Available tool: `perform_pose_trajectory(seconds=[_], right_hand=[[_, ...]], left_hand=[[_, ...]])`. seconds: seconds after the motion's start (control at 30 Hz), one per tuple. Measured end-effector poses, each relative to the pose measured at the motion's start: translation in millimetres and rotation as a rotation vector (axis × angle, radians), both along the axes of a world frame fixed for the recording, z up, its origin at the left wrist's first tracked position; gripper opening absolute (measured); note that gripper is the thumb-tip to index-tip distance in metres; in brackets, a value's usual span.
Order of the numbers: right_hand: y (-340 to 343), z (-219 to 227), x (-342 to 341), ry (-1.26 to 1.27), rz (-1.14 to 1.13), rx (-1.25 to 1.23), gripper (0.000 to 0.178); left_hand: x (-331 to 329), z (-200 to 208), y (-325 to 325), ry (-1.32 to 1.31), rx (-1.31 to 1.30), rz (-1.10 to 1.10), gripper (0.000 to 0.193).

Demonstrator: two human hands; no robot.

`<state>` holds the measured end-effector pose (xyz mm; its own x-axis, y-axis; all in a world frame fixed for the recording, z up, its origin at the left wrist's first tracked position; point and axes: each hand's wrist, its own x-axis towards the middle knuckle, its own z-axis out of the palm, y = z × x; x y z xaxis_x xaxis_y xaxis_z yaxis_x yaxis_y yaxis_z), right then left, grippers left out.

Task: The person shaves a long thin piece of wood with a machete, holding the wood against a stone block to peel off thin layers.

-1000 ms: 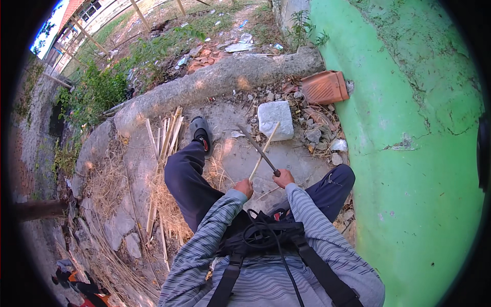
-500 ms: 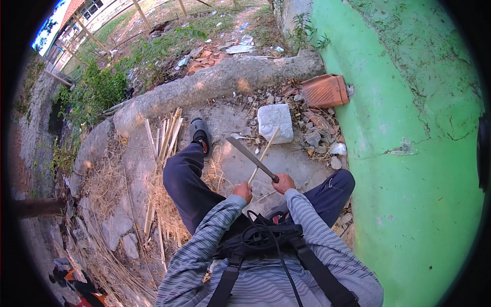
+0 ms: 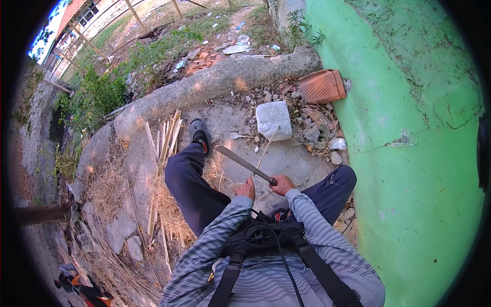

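My right hand point(image 3: 282, 185) is wrapped around the dark handle of a machete point(image 3: 243, 162), whose long blade points up and to the left. Closed near it, my left hand point(image 3: 245, 189) grips the lower end of a thin, pale bamboo strip point(image 3: 266, 148). The strip slants away from me, and the blade crosses it just above my left fingers. I cannot tell whether the two touch. Past the strip's far end lies a white block point(image 3: 273, 121) on the ground. Both hands are between my bent knees.
Split bamboo strips point(image 3: 168, 134) and a heap of pale shavings point(image 3: 166, 199) lie left of my leg. A green wall point(image 3: 404, 204) rises on the right. An orange clay block point(image 3: 323, 86) and rubble sit against it. A low concrete curb point(image 3: 220, 74) runs across beyond.
The machete has tilted flatter, its tip swinging left and down. The bamboo strip now shows thinner. My left hand has turned slightly, while my right moved a little left.
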<state>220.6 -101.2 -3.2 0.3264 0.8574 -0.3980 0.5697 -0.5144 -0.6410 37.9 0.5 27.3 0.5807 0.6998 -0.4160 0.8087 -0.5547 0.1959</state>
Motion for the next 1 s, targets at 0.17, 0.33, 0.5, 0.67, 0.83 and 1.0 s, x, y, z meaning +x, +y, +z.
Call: perform_pose_trajectory(seconds=[0.17,0.33,0.5,0.67,0.83,1.0], right_hand=[[1.3,-0.6,1.9,0.038,-0.052,-0.067,0.02],[3.8,-0.2,-3.6,0.0,-0.081,0.047,0.018],[4.8,-1.3,-2.3,-0.004,-0.031,0.044,0.018],[13.6,-3.9,3.3,-0.012,-0.093,0.049,0.018],[12.4,-3.6,-3.5,0.024,-0.104,0.049,0.018],[20.8,0.5,-1.8,-0.011,-0.127,0.004,0.021]], left_hand=[[3.9,-11.0,-2.4,-0.012,0.085,-0.045,0.015],[-1.0,-16.7,1.4,-0.018,0.085,-0.047,0.016],[1.6,-14.9,-1.2,-0.02,0.039,-0.022,0.017],[2.5,-11.0,-4.4,-0.041,0.049,-0.021,0.015],[4.9,-7.9,-2.7,-0.028,0.014,-0.015,0.016],[0.6,-10.2,-1.9,-0.012,0.01,-0.003,0.017]])
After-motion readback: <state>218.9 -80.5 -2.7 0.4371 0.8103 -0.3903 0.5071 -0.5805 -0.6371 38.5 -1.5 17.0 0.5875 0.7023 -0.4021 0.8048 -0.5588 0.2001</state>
